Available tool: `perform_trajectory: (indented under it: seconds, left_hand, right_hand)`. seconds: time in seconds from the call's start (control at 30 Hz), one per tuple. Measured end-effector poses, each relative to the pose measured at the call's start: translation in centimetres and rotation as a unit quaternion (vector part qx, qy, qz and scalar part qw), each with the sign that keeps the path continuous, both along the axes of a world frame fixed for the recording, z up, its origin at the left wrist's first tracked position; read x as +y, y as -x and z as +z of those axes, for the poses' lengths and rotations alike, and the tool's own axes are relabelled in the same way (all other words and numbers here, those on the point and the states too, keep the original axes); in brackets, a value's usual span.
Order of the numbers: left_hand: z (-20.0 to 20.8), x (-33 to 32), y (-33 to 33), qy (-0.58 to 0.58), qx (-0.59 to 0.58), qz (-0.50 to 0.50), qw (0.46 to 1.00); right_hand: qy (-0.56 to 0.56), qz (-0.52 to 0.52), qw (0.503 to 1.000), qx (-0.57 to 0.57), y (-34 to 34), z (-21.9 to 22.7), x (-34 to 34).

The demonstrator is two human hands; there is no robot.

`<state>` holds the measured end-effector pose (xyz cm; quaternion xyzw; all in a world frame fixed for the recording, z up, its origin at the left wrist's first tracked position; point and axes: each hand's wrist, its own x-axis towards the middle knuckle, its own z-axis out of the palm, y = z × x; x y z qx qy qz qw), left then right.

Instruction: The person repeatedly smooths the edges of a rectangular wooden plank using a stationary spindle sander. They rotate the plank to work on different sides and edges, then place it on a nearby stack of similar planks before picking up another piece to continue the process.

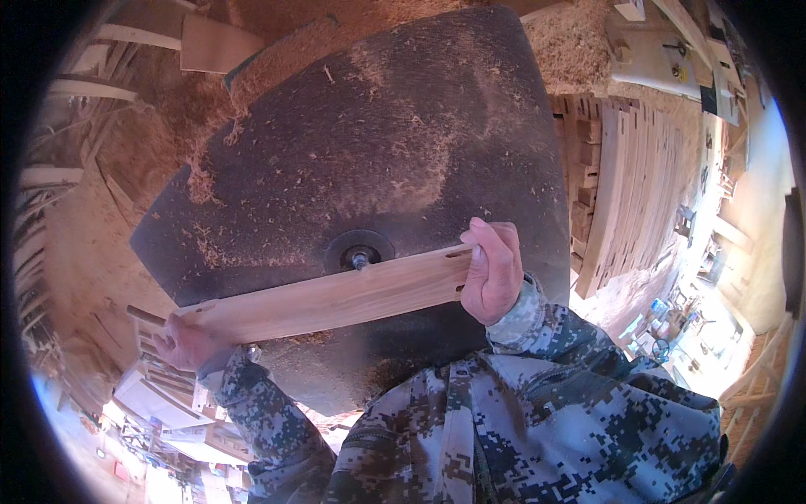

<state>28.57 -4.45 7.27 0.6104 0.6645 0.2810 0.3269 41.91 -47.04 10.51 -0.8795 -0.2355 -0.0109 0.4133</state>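
Note:
A pale wooden board [336,296] with slots cut near its ends lies across the near part of a dark machine table [361,160]. My left hand [186,343] grips its left end, while my right hand [494,273] is closed round the right end, thumb on top. Just beyond the board's far edge, a metal spindle cutter [360,259] rises from a round opening in the table. The board's edge is at or very close to the cutter; whether they touch I cannot tell. Fingers under the board are hidden.
Sawdust and shavings lie over the table and in a heap [571,46] beyond it. To the right stands a stack of slotted boards [634,181]. More curved wooden pieces [92,88] are piled at the left. A flat wood piece [217,45] lies at the far left.

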Motion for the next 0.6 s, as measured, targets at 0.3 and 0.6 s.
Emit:
perform_trajectory:
  seconds: [0.3,0.6]
  left_hand:
    - [-1.3,3.2,7.7,0.02,0.083,-0.016,0.996]
    - [0.8,1.1,10.3,0.091,-0.009,0.161,0.983]
  right_hand:
    - [-0.028,0.045,0.999,-0.005,-1.2,0.0,3.2]
    - [-0.06,0.103,0.993,-0.001,-1.5,-0.3,6.1]
